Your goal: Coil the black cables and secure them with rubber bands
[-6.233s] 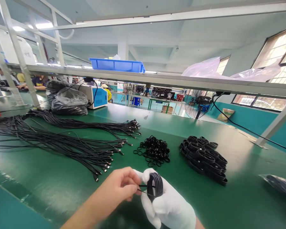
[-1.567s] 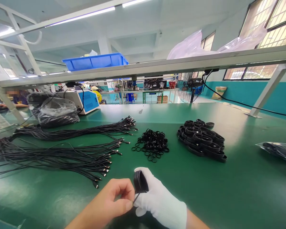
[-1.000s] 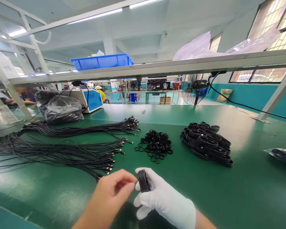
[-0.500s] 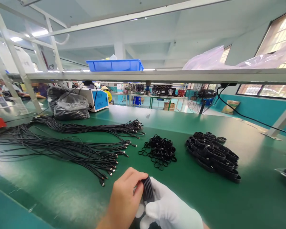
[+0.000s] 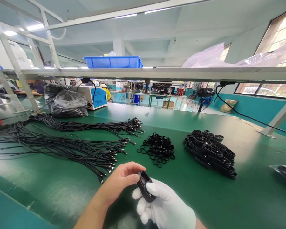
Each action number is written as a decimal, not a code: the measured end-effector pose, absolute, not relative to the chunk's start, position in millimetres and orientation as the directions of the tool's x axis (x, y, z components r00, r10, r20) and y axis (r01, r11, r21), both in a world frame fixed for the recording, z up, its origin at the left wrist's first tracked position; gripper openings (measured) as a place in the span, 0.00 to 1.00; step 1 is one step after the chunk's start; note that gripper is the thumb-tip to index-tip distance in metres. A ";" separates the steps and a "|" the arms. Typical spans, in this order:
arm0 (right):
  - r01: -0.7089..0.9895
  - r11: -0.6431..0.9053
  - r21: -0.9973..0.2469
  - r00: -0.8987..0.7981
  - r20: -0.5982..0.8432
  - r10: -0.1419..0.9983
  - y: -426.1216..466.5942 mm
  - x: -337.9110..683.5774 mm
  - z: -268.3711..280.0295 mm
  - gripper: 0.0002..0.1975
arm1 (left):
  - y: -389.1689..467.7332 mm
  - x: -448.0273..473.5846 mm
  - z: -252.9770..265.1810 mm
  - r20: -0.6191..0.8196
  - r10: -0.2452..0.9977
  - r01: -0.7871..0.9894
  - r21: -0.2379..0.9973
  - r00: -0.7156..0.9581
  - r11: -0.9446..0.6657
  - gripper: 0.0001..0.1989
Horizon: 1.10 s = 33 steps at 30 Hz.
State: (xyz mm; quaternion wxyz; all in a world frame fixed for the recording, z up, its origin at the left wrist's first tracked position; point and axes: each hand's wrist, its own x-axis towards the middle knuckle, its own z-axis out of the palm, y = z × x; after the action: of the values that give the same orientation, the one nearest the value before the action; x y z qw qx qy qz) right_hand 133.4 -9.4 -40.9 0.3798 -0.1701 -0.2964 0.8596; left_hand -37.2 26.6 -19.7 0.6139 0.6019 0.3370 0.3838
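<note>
Since half a second ago, the coiled cable (image 5: 143, 188) has tipped over between the two hands: the ribbed outer side that faced me then has turned away, and its hollow now opens up toward my view. From my remote seat I see the bare left hand (image 5: 124, 175) pinching the coil's upper left end between thumb and fingers, while the right hand (image 5: 163, 198), in a white glove, grips the other end, its thumb pressed over the rim and its remaining fingers loosely curled below. The coil is held above the green table (image 5: 255, 178), at the near edge of the scene. No loose tail shows now, which suggests to me that the winding is complete and the turns are being held or tidied; whether a ring already binds them I cannot tell. Just beyond the hands lies a heap of small black rings (image 5: 158, 146). To its left, loose cables (image 5: 73, 149) stretch across the table, plug ends toward the rings; to its right sits a pile of wound cables (image 5: 211, 152), similar in shape to the one in hand. A clear plastic bag (image 5: 284, 171) lies at the far right edge.
</note>
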 end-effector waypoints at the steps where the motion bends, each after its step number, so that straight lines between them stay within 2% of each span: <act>1: -0.571 -0.497 -0.654 -0.614 -0.061 0.787 -10.0 131.5 -43.8 0.18 | 26.4 -36.9 -20.9 0.042 0.881 -0.054 0.998 0.471 -0.019 0.12; 5: -0.554 -0.485 -0.676 -0.624 -0.048 0.780 -11.7 128.7 -47.2 0.19 | 25.5 -36.5 -21.8 0.045 0.883 -0.057 0.998 0.468 -0.021 0.13; 8: -0.500 -0.465 -0.731 -0.603 -0.091 0.792 -12.3 129.3 -38.6 0.21 | 25.1 -36.6 -22.7 0.072 0.896 -0.068 0.997 0.439 -0.047 0.13; 11: -0.305 -0.361 -0.881 -0.456 -0.197 0.868 -12.4 128.0 -26.4 0.23 | 24.9 -35.4 -23.4 0.088 0.915 -0.015 0.996 0.395 -0.089 0.13; 14: -0.137 -0.321 -0.937 -0.344 -0.258 0.903 -11.5 125.6 -21.6 0.25 | 25.8 -34.1 -24.4 0.094 0.941 0.031 0.993 0.325 -0.110 0.13; 19: -0.191 -0.292 -0.937 -0.328 -0.219 0.919 -9.4 125.8 -25.6 0.25 | 29.0 -35.8 -25.7 0.046 0.991 0.070 0.996 0.130 -0.055 0.18; 24: -0.155 -0.159 -0.975 -0.201 -0.126 0.972 -3.3 142.9 -1.8 0.17 | 33.5 -37.1 -24.8 0.026 0.995 0.240 0.970 0.096 -0.049 0.19; 27: -0.005 0.042 -0.999 -0.028 0.042 0.999 14.8 181.9 17.6 0.16 | 40.9 -38.3 -28.7 0.013 0.990 0.335 0.940 0.140 -0.060 0.20; 28: 0.118 0.098 -0.988 0.081 0.108 0.991 23.3 201.3 22.0 0.18 | 43.5 -38.2 -31.2 -0.002 0.988 0.356 0.933 0.152 -0.052 0.21; 29: 0.312 0.104 -0.944 0.230 0.182 0.956 32.5 223.3 24.8 0.22 | 45.9 -37.8 -34.3 -0.018 0.987 0.371 0.928 0.157 -0.042 0.21; 31: 0.438 0.007 -0.899 0.413 0.208 0.887 51.4 270.4 26.1 0.27 | 49.2 -35.5 -41.7 -0.031 0.988 0.397 0.917 0.152 -0.033 0.21; 33: 0.530 -0.113 -0.840 0.531 0.225 0.817 69.0 313.9 23.7 0.26 | 50.5 -31.9 -49.8 -0.013 0.991 0.426 0.904 0.137 -0.047 0.20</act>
State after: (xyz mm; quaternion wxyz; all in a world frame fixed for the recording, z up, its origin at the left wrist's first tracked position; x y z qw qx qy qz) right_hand 313.9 69.0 23.7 0.4809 -0.7309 -0.4608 0.1490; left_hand -31.9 50.5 -49.8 0.4065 0.6349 0.5577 0.3472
